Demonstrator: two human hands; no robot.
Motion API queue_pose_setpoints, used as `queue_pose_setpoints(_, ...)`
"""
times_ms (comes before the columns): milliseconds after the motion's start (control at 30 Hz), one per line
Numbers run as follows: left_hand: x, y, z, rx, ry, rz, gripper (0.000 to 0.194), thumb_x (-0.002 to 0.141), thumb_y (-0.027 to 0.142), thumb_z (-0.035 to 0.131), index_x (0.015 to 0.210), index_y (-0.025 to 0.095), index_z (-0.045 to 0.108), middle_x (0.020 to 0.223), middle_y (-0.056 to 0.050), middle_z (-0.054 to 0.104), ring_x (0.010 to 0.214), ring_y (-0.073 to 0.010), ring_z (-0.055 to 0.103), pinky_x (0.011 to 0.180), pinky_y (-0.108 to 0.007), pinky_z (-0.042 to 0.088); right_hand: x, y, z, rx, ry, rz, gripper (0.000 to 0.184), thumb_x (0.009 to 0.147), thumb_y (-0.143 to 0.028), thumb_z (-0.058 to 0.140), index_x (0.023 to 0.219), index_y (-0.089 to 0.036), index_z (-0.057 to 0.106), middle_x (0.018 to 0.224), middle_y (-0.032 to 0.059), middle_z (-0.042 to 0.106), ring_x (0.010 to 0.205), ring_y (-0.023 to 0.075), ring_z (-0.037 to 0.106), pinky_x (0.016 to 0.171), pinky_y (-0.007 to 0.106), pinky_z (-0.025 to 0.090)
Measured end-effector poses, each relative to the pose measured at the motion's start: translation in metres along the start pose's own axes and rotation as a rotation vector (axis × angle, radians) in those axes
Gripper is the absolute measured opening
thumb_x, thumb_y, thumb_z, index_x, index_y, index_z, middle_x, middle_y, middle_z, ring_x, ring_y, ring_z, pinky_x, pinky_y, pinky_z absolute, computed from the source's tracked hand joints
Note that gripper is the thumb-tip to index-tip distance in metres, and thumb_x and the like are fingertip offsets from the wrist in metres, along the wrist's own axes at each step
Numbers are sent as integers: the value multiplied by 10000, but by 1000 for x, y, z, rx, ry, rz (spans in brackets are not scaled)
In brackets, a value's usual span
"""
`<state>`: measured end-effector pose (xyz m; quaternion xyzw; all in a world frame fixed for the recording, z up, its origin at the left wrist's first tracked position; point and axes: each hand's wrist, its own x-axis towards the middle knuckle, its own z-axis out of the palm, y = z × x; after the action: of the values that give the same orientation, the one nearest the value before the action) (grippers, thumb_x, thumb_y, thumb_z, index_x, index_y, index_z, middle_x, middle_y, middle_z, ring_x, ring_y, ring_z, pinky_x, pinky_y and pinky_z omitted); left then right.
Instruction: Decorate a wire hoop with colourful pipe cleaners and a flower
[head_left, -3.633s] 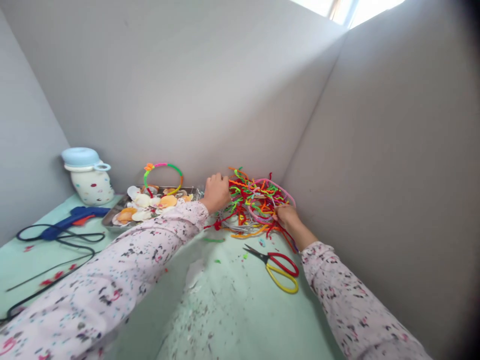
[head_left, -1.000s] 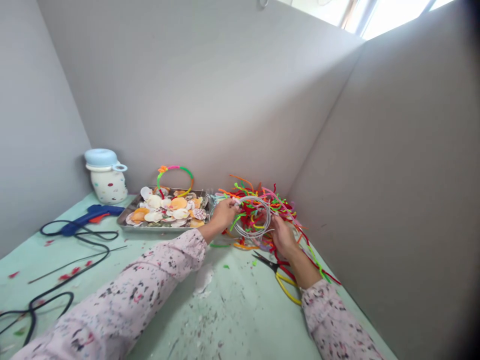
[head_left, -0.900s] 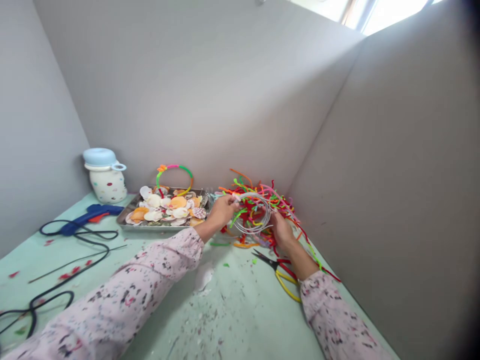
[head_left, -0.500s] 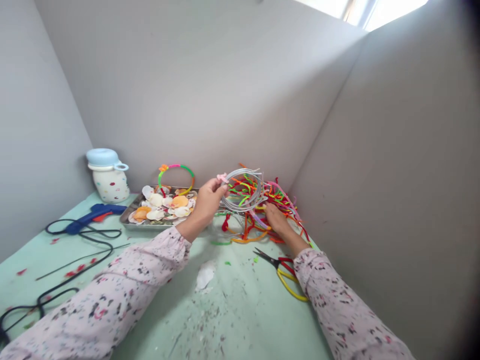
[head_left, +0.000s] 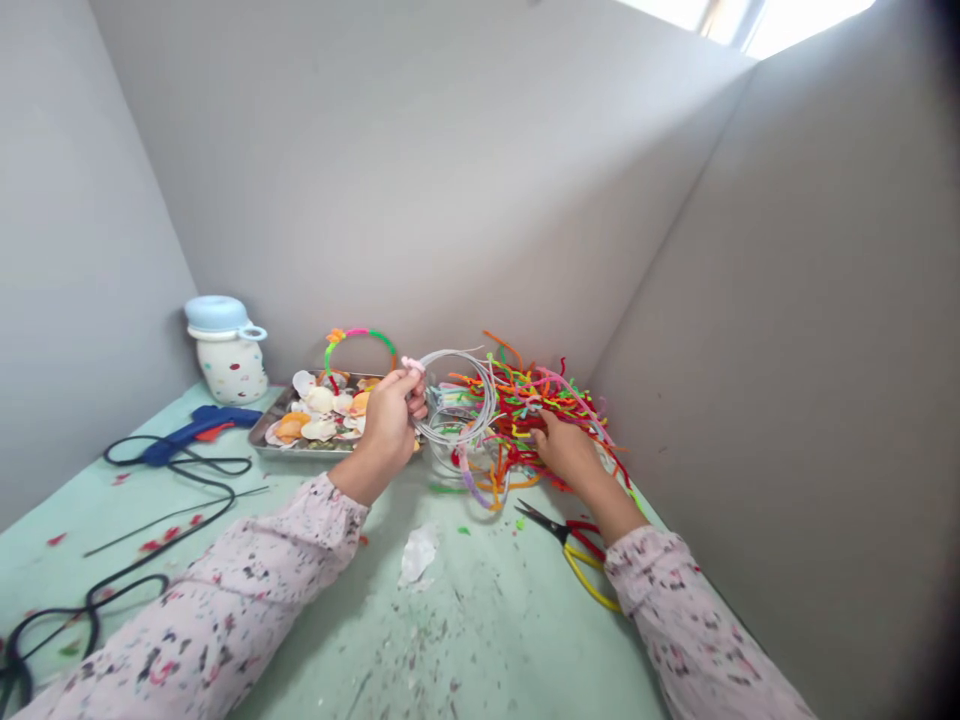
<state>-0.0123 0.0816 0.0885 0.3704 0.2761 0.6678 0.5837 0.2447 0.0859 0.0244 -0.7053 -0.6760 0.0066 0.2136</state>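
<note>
My left hand is closed on a coil of silvery-grey wire, held raised in front of the pile. A pink twisted bit sticks up at the thumb. Below the coil hangs a purple and orange pipe-cleaner piece. My right hand reaches into the tangled heap of coloured pipe cleaners, its fingers partly spread and touching the heap. Whether it grips a strand I cannot tell. Scissors with red and yellow handles lie just below my right wrist, partly behind the sleeve.
Left of the heap stands a metal tray of seashells, with a pipe-cleaner hoop leaning in it. Farther left are a blue glue gun, its black cord, and a white jar with a blue lid. Grey panels rise behind and right.
My left hand has lifted the wire coil out of the heap and drawn it left. My right hand has let go of the coil and now rests at the pipe cleaners.
</note>
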Motion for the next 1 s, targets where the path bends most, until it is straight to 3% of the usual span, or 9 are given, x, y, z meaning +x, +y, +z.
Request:
queue_pose_setpoints(67, -1, -1, 0, -20, 25, 0, 95, 734, 191, 573, 718, 171, 481, 558, 64, 379, 394, -28, 290, 378, -162, 230, -14, -14, -16, 0, 5, 8, 380, 843, -303, 500, 1172, -135, 585, 922, 172, 678, 869, 289, 618, 768, 380, 404)
queue_pose_setpoints(133, -2, -2, 1, -45, 42, 0, 98, 728, 187, 571, 727, 174, 475, 552, 67, 372, 388, -28, 290, 376, -164, 223, -30, -32, -27, 42, -24, -35, 312, 863, -374, 471, 1061, -207, 645, 899, 100, 692, 823, 236, 624, 716, 320, 414)
queue_pose_setpoints(167, -2, -2, 2, -62, 51, 0, 98, 727, 182, 568, 727, 173, 470, 549, 68, 371, 386, -27, 291, 375, -163, 220, -37, -42, -29, 103, -79, -90, 300, 870, -425, 455, 993, -250, 665, 869, 42, 695, 776, 191, 625, 671, 274, 416)
queue_pose_setpoints(233, -3, -2, 3, -103, 67, -6, 93, 726, 170, 558, 722, 170, 465, 542, 68, 367, 383, -26, 288, 373, -159, 216, -49, -60, -28, 365, -312, -241, 314, 854, -464, 473, 913, -235, 678, 832, 9, 686, 715, 157, 607, 610, 236, 405)
queue_pose_setpoints(333, -5, -2, 3, -147, 77, -18, 96, 711, 152, 555, 712, 167, 460, 526, 71, 361, 377, -26, 278, 364, -155, 207, -60, -75, -14, 468, -442, -308, 252, 840, -376, 494, 837, -189, 662, 704, -17, 639, 594, 117, 536, 532, 206, 350)
queue_pose_setpoints(467, -2, 5, 1, -133, 98, 51, 128, 678, 136, 577, 704, 166, 455, 513, 78, 358, 367, -24, 265, 348, -152, 189, -59, -62, -2, 199, -459, -373, 203, 818, -271, 501, 745, -180, 667, 679, -3, 633, 606, 116, 510, 541, 211, 294)
queue_pose_setpoints(633, 0, 18, 2, -104, 91, 44, 143, 698, 157, 584, 669, 165, 444, 499, 80, 344, 355, -22, 246, 334, -149, 180, -47, -27, -8, 136, -420, -317, 210, 810, -222, 475, 755, -184, 674, 726, 35, 653, 642, 142, 527, 579, 236, 303)
queue_pose_setpoints(867, -4, 16, 5, -10, 21, -36, 151, 749, 251, 596, 693, 143, 506, 491, 78, 342, 346, -16, 244, 325, -143, 182, -33, -11, -34, 188, -442, -292, 226, 837, -280, 453, 801, -188, 656, 749, 18, 631, 676, 144, 525, 606, 233, 356)
queue_pose_setpoints(1000, -3, 9, 2, 25, -4, -66, 175, 758, 283, 602, 705, 141, 514, 502, 75, 350, 352, -15, 250, 328, -140, 191, -29, -3, -59, 443, -404, -162, 334, 857, -454, 435, 793, -175, 607, 669, -10, 553, 591, 119, 470, 553, 225, 355)
